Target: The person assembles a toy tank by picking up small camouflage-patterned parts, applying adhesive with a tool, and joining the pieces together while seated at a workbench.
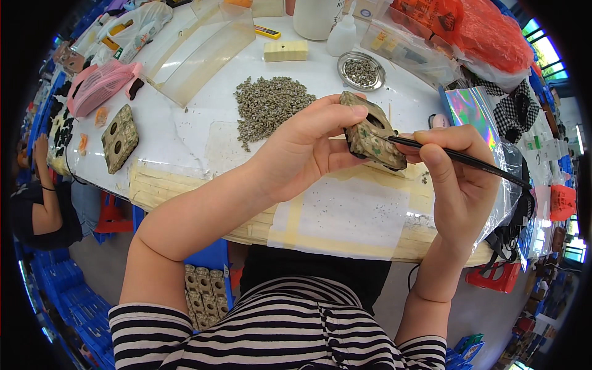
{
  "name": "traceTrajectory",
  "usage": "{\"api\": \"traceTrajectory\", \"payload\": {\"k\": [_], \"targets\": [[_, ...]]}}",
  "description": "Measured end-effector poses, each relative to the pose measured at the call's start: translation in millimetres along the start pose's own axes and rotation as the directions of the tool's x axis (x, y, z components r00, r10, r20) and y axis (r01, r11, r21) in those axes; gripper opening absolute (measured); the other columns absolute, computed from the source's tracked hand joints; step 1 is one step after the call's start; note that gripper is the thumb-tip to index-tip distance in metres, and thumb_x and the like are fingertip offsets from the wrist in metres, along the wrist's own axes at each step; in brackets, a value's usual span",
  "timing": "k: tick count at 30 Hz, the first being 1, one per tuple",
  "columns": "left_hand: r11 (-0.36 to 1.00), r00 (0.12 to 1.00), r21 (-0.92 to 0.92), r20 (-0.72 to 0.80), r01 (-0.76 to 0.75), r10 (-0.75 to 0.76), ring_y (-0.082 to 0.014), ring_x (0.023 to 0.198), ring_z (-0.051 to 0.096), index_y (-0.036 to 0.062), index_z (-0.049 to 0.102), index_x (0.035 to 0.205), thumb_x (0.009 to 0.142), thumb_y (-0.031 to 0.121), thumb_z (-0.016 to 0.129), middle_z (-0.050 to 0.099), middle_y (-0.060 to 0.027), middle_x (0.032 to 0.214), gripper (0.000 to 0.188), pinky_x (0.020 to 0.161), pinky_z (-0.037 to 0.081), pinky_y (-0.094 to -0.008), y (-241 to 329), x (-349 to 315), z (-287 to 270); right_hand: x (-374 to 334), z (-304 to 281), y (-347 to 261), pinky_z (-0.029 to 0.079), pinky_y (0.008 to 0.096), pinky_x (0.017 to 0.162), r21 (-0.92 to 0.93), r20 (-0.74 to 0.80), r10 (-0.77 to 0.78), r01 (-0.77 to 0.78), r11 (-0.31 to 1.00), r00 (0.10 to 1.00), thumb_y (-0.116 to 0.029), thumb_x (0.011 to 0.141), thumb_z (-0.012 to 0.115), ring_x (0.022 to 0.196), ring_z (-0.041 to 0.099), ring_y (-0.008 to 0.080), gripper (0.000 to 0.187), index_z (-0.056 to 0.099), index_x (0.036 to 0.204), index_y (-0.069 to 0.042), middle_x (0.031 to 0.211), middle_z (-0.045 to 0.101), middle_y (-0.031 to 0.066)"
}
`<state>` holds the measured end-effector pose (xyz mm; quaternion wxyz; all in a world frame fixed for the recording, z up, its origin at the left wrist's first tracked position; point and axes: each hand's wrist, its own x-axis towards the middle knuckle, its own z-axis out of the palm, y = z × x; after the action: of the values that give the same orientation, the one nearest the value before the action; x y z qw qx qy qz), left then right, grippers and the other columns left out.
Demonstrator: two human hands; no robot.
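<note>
"One camo case [375, 140] in the head view: who has it?"

"Left hand [308, 145] grips it above the table's [179, 131] near side; right hand [461, 179] pinches black tweezers [478, 161], tip at the case."

"How far along?"

"Seemingly mid-work; a big parts pile [271, 110] remains, farther left. Whether the second case [121, 139], far left, is finished, I can't tell."

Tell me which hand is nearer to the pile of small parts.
Left. The left hand is beside the pile, on its right; the right hand is farther right, beyond the left.
</note>
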<state>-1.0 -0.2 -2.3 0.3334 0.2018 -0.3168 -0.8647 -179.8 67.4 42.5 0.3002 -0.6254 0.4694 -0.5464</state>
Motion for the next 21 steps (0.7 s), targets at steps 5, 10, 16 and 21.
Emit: {"api": "traceTrajectory", "payload": {"k": [5,10,16,21], "targets": [[1.000,1.000,0.001,-0.010,0.002,-0.002,-0.0133,0.102,0.058,0.0035,0.047,0.120,0.092,0.024,0.046,0.058,-0.0068,0.112,0.035,0.087,0.049,-0.0291,0.1,-0.1,0.9,0.2,-0.2,-0.6,0.046,0.0219,0.068,-0.016,0.020,-0.006,0.006,1.000,1.000,-0.002,0.083,0.064,0.074,0.059,0.0118,0.009,0.061,0.089,0.004,0.081,0.062,0.0070],[1.000,1.000,-0.002,-0.009,0.013,-0.013,-0.0135,0.102,0.059,0.0039,0.046,0.120,0.092,0.024,0.046,0.058,-0.0069,0.112,0.035,0.087,0.049,-0.0294,0.1,-0.2,0.9,-0.5,-6.5,1.9,0.050,0.0256,0.073,-0.089,0.086,-0.049,0.056,0.994,0.995,-0.006,0.088,0.059,0.078,0.065,0.0175,0.013,0.057,0.092,0.006,0.084,0.064,0.0131],[1.000,1.000,0.010,-0.021,0.008,-0.008,-0.0136,0.102,0.059,0.0036,0.046,0.120,0.092,0.024,0.047,0.058,-0.0066,0.112,0.035,0.087,0.049,-0.0295,-0.3,0.0,0.6,-0.9,0.6,0.4,0.045,0.0203,0.066,0.016,-0.011,0.002,-0.001,1.000,1.000,-0.001,0.080,0.067,0.072,0.057,0.0090,0.009,0.063,0.087,0.003,0.079,0.060,0.0039],[1.000,1.000,0.010,-0.010,-0.002,0.002,-0.0137,0.102,0.059,0.0036,0.046,0.120,0.092,0.024,0.047,0.058,-0.0065,0.112,0.035,0.087,0.049,-0.0297,0.0,-0.5,1.2,-0.5,0.6,0.2,0.045,0.0204,0.067,0.008,-0.003,0.000,0.000,1.000,1.000,-0.001,0.080,0.067,0.073,0.057,0.0091,0.009,0.063,0.087,0.003,0.079,0.060,0.0041]]}}
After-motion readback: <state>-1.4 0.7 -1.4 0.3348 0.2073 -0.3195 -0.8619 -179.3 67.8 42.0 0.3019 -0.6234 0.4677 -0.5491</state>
